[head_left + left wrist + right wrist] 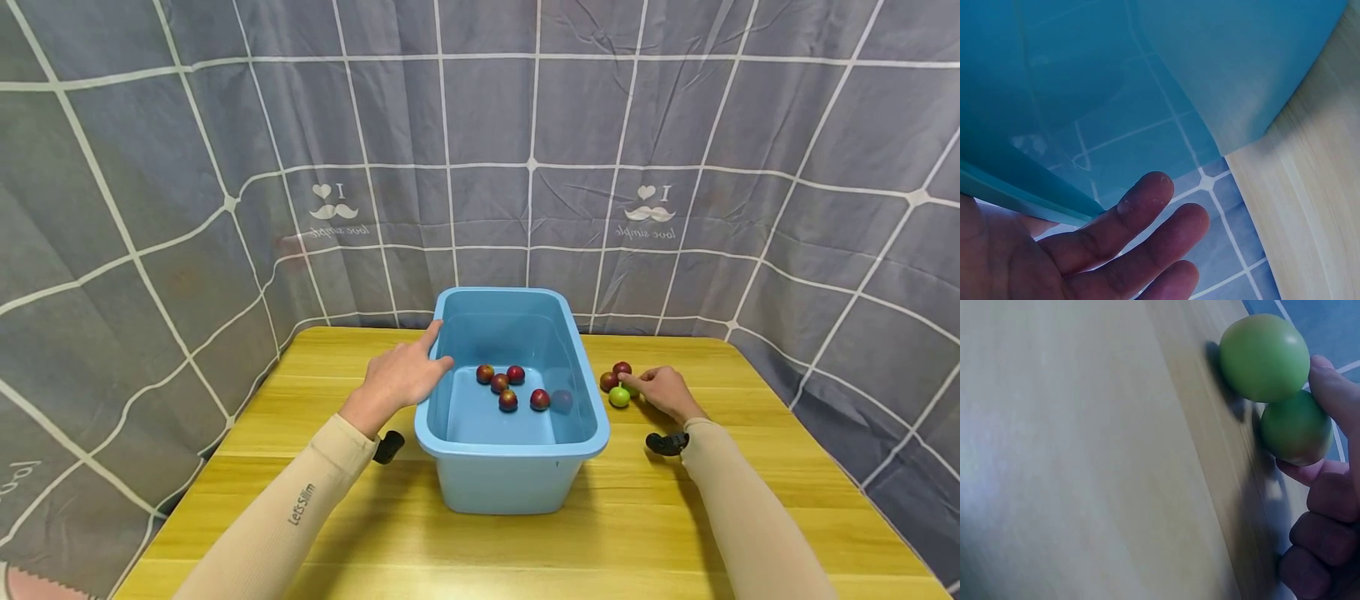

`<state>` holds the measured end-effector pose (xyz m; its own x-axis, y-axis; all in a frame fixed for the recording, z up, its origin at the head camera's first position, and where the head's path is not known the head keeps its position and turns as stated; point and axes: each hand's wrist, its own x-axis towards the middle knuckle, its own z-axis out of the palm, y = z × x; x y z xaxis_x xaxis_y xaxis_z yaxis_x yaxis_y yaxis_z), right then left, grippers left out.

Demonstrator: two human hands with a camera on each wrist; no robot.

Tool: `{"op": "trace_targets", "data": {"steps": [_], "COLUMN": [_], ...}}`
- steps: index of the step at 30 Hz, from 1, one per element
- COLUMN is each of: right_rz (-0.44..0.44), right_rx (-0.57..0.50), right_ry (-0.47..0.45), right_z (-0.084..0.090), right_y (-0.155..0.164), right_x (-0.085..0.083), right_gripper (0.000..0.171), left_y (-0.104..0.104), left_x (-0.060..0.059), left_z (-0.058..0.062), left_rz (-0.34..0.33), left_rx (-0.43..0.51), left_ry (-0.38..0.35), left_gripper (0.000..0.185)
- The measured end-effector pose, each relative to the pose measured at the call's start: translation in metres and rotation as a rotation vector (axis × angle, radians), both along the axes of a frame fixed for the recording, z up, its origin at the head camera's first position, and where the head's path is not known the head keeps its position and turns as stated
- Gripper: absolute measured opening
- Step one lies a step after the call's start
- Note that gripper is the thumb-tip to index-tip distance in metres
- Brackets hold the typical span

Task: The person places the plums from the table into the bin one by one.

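My left hand (397,375) rests on the left rim of a light-blue plastic basin (510,450), thumb over the rim. In the left wrist view its other fingers (1166,240) extend loosely along the basin's outer wall. Several dark-red plums (508,401) lie on the basin floor. Right of the basin, my right hand (666,392) pinches a green plum (1297,428) between thumb and forefinger, low over the table. A brighter green plum (619,397) sits against it, and two red plums (609,382) lie just beyond. In the head view the pinched plum is mostly hidden by my fingers.
The basin stands mid-table on a yellow wood-grain table (360,533). A grey curtain (487,208) with white grid lines hangs behind the table and along its sides. Black wrist mounts (667,443) sit at both cuffs.
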<state>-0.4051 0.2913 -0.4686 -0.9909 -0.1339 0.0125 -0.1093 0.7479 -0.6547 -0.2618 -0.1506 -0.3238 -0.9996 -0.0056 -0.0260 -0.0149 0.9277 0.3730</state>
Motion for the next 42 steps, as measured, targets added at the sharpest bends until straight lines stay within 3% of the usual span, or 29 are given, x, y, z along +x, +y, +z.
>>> {"op": "trace_targets", "data": {"steps": [14,24,32,42], "right_rz": [-0.078,-0.037,-0.02,0.06], "right_rx": [-0.103,-0.118,-0.155,-0.148], "right_ry": [-0.039,0.006,-0.028,0.038], "right_z": [0.007,0.031,0.052,0.087], "right_y": [0.008,0.006,-0.004,-0.016], "right_x": [0.006,0.006,0.007,0.006], "right_gripper": [0.06,0.054,0.058,0.059], "left_y": [0.0,-0.001,0.0,0.0], "left_x": [0.0,0.0,0.002,0.002], "left_z": [0.002,0.001,0.002,0.002], "left_rz": [-0.002,0.001,-0.005,-0.01], "left_rx": [-0.003,-0.008,-0.002,-0.005], "left_ry": [-0.007,-0.006,-0.001,0.007], "left_gripper": [0.074,0.074,0.074,0.075]}}
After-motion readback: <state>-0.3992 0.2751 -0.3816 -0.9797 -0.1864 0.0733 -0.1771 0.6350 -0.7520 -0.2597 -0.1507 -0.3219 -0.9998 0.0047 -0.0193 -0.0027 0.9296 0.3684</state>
